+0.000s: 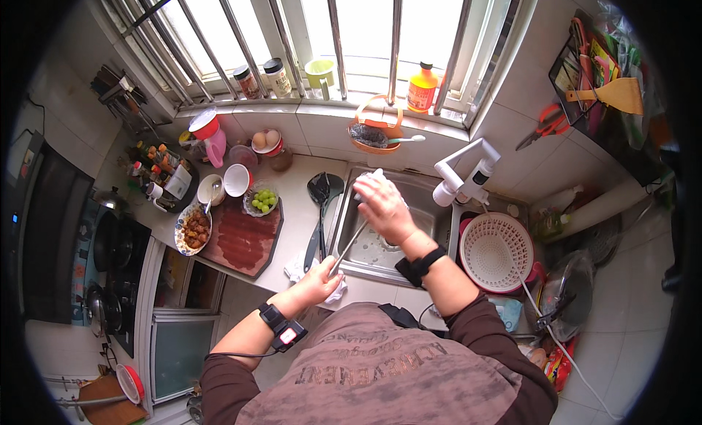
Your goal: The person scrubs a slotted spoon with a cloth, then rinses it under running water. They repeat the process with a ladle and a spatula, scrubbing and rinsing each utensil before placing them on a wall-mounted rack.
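Observation:
My left hand (320,282) is closed round one end of a long, thin metal utensil (350,247), held at a slant over the sink's near left edge. Its kind cannot be made out, as its far end runs behind my right hand (390,211). That hand is over the sink (439,246), fingers together against a bunched white cloth (376,175) that shows past the fingertips. A second white cloth (336,293) lies on the counter under my left hand. Left of the sink lie black cooking utensils (322,191) with long handles.
A brown cutting board (245,238) carries a bowl of green grapes (261,200) and a plate of cooked food (193,230). Right of the sink are a white faucet (461,185) and a white colander (497,252). An orange basket (374,138) hangs on the wall behind.

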The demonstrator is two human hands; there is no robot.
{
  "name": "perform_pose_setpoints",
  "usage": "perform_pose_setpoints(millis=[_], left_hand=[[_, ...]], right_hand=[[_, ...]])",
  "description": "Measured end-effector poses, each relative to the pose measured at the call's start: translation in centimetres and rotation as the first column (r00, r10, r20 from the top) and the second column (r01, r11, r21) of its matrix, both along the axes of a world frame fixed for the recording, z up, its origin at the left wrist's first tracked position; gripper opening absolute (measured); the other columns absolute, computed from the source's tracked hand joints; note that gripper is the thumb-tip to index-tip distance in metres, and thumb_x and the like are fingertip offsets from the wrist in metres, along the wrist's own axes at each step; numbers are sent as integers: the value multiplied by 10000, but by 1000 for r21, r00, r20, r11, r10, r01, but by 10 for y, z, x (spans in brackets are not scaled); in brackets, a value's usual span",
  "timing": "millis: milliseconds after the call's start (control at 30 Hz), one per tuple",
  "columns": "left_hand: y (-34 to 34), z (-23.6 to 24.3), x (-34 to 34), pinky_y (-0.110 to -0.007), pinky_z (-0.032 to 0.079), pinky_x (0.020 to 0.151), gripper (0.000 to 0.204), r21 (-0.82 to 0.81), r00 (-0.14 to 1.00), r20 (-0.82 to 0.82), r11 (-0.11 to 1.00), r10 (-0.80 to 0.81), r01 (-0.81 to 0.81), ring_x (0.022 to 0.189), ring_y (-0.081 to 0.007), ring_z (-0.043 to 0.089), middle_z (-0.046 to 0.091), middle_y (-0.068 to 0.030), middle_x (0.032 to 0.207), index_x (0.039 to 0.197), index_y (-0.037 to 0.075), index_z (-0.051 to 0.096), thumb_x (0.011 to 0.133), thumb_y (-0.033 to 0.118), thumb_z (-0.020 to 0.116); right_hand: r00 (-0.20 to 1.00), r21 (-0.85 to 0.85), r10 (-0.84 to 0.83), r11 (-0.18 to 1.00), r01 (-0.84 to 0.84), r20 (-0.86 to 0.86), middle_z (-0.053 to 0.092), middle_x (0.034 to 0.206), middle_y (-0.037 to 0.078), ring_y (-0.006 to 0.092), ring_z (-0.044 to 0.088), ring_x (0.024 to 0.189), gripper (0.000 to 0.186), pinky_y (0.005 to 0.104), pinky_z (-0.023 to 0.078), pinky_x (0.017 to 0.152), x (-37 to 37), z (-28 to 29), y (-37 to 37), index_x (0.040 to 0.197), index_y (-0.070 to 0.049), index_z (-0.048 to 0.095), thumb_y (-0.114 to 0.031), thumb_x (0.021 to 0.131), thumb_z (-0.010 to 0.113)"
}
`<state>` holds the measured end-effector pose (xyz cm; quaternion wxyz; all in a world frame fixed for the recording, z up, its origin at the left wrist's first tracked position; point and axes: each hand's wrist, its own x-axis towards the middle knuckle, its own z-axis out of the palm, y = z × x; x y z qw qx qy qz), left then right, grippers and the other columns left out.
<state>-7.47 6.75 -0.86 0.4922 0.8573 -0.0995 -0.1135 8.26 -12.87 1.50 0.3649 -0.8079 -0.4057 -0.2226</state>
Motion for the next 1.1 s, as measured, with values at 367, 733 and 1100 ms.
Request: perform_pose_setpoints(millis=[367,733,1100], left_hand=[[13,1,-3,-459,457,645,262,58,999,0,998,-37,36,742,-427,585,567,-245,763,1043,18,434,853,146,561],[16,-22,-16,-412,432,626,217,24,996,-31,996,-85,86,714,-323,565,560,-162,753,1010,40,489,842,152,568],[42,-33,-39,-409,458,715,259,-28,981,-9,981,-192,192,815,-325,586,582,-188,837,1018,4,511,810,137,591]], right_hand=[[939,-306,308,918,-251,154,592,811,18,193,555,968,147,412,395,935,-9,30,10,694,-109,601,-213,753,686],[841,-501,540,722,-476,-21,532,499,7,209,522,610,320,379,403,767,2,33,16,449,-105,515,-176,712,684],[324,5,94,964,-266,-941,435,619,-63,52,372,562,428,248,285,507,46,-30,-27,696,-105,533,-457,934,487]])
